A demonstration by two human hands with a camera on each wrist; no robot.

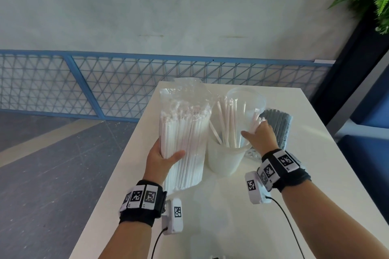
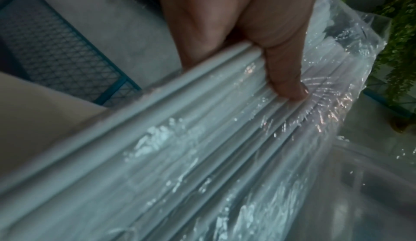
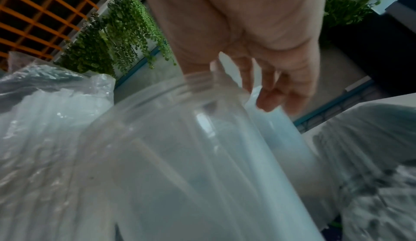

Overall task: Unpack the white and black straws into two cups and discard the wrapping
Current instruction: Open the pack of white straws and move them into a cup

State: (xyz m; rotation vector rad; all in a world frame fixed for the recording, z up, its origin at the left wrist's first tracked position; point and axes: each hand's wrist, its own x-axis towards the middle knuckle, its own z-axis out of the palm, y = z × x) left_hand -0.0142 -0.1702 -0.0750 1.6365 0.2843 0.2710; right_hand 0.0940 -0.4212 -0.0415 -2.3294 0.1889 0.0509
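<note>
The left hand [image 1: 161,159] wraps its grip, thumb across the front, around one upright pack of white straws [image 1: 184,139] in clear wrapping [image 1: 187,88], open at the top, standing at the left of the white tabletop [image 1: 231,227]. The right hand [image 1: 262,135] curls its fingers around a small bunch of loose white straws [image 1: 255,123] above one white cup [image 1: 225,159]; roughly a dozen straws stand inside. One clear cup [image 1: 245,101] stands beyond it, one pack of dark straws [image 1: 277,124] at far right. The wristbands carry square coded markers; no readable writing.
</note>
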